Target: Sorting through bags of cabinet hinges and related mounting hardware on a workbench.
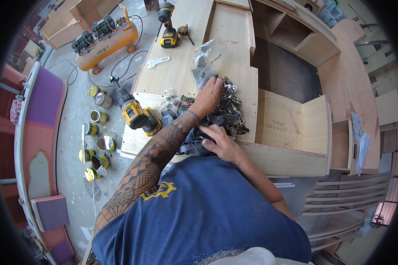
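A pile of shiny metal cabinet hinges [231, 102] lies on a pale wooden cabinet, partly over dark crumpled cloth or bags [192, 143]. My left hand [208, 95], on a tattooed forearm, reaches across to the pile's far left side. Its fingers are curled down by the hinges; whatever is between them is hidden. Just beyond it lies a crumpled clear plastic bag [208, 59]. My right hand [223, 143] rests at the near side of the pile, palm down, thumb and fingers apart. To the left of the pile a yellow and black drill [139, 115] lies on the wood.
Farther up the cabinet [234, 42] stand another cordless driver [168, 28] and a white flat plastic tool [158, 62]. Open cabinet compartments [283, 119] are at the right. Several tins [98, 117] and an orange air compressor [108, 46] with a hose stand on the floor at left.
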A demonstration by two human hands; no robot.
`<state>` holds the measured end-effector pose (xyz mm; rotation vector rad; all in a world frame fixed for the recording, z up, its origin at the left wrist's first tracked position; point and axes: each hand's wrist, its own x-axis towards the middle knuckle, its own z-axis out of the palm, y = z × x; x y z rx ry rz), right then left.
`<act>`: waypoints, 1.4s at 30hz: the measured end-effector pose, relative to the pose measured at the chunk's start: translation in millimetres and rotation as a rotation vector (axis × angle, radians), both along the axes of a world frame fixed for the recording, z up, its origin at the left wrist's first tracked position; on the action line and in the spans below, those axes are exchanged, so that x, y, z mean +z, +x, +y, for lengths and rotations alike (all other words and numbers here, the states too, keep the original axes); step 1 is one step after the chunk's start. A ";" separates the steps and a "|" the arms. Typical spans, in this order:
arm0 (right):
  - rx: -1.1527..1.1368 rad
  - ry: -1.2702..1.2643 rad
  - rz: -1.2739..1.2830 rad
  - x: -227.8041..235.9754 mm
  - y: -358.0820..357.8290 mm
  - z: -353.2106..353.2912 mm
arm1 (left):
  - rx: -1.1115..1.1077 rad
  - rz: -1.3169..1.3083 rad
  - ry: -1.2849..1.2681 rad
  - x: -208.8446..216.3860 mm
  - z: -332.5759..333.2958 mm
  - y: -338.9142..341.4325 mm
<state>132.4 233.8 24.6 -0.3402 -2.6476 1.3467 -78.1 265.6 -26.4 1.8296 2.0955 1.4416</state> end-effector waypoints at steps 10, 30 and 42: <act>-0.437 -0.182 0.157 33.2 -30.7 83.0 | -0.266 -0.508 -0.579 48.1 -91.7 21.5; 0.077 0.840 -0.518 -61.0 -276.0 182.5 | -0.047 -0.520 -0.287 65.5 -188.7 35.7; -0.834 0.404 0.421 -29.8 -170.2 184.3 | -0.054 -0.518 -0.230 78.6 -179.2 41.8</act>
